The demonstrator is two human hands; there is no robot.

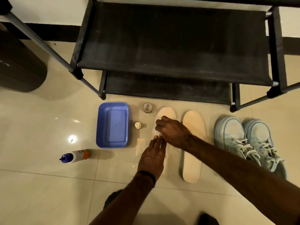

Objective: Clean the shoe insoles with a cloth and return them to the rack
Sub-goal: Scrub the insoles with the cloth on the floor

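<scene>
Beige tiled floor (40,192) carries: blue tray (103,127), glue bottle (76,155) lying on its side, small jar (147,108), cap (138,125), two insoles (193,143) side by side, pale blue sneakers (243,140), black rack (170,46).

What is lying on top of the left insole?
Both hands: the left hand rests flat on the left insole, and the right hand holds a small white cloth against it. The insole's middle is covered.

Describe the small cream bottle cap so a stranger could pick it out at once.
Start at the black fabric shoe rack, then drop to the rectangular blue plastic tray on the floor. The small round cream bottle cap stands just right of it, smaller than the clear tape roll behind it.
</scene>
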